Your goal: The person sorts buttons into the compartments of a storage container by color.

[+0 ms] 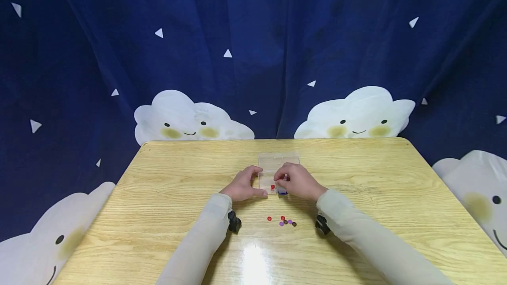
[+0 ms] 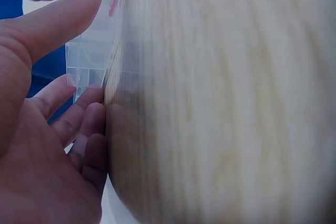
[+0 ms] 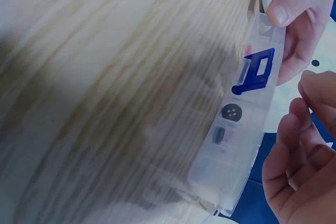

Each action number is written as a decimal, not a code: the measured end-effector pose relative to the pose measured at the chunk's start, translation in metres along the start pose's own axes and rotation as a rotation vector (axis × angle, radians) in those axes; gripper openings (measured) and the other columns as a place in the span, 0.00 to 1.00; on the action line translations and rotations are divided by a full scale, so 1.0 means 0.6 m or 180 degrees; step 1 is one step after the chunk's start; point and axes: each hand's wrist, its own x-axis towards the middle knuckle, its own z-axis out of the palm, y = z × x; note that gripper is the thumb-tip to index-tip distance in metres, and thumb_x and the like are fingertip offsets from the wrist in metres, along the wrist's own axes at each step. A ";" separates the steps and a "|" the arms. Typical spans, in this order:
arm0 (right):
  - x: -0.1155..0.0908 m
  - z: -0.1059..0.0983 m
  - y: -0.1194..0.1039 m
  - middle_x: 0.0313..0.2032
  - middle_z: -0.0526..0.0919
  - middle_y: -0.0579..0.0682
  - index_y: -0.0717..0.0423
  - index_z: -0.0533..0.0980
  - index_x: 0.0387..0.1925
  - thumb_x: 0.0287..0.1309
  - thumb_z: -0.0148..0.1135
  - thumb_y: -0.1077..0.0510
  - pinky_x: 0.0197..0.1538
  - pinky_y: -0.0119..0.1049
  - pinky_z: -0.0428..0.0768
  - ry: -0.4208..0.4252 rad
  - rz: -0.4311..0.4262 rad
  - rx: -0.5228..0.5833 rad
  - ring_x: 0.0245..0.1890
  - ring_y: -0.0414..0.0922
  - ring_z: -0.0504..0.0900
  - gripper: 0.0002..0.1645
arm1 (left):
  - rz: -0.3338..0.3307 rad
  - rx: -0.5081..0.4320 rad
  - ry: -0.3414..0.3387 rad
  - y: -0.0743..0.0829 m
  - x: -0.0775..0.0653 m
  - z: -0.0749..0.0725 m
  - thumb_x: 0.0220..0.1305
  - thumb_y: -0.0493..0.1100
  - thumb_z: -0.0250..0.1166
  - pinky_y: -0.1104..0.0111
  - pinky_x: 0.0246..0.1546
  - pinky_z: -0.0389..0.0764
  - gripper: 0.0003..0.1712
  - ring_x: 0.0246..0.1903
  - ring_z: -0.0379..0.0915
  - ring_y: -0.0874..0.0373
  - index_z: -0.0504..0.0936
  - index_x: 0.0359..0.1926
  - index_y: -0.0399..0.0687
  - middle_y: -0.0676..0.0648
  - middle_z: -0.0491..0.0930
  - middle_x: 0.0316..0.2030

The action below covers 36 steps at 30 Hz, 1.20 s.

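Note:
A clear plastic compartment box point(image 1: 266, 180) lies on the table with its lid point(image 1: 273, 160) raised at the back. My left hand point(image 1: 243, 185) holds its left end, thumb at the front corner and fingers along the side. Over the box's right half is my right hand point(image 1: 299, 181), thumb and fingertips close together; whether something is between them I cannot tell. Inside the box are red buttons point(image 1: 273, 187) and a dark button with holes point(image 3: 231, 112). A blue latch point(image 3: 255, 71) sits on the front. Purple shows beside the right fingers.
Several loose buttons lie on the table in front of the box: red point(image 1: 269, 218), purple point(image 1: 281, 224) and dark brown point(image 1: 294, 224). The wooden table point(image 1: 178, 175) ends at a dark blue curtain point(image 1: 253, 34) with clouds.

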 end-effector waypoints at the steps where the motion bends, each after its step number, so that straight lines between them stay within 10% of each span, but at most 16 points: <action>1: -0.002 0.000 0.001 0.32 0.83 0.45 0.55 0.85 0.35 0.59 0.66 0.63 0.41 0.33 0.79 -0.0005 -0.0019 -0.0007 0.33 0.37 0.78 0.04 | 0.0005 0.0001 0.0001 0.000 0.000 0.000 0.55 0.50 0.76 0.52 0.66 0.69 0.46 0.63 0.66 0.47 0.64 0.71 0.50 0.41 0.69 0.66; 36: -0.123 -0.028 -0.002 0.36 0.84 0.44 0.52 0.84 0.35 0.57 0.66 0.67 0.38 0.30 0.77 -0.0347 -0.0203 0.0428 0.33 0.31 0.73 0.08 | -0.0052 -0.0012 0.0019 0.003 0.001 0.000 0.52 0.49 0.77 0.53 0.68 0.67 0.48 0.64 0.66 0.47 0.64 0.71 0.49 0.43 0.69 0.66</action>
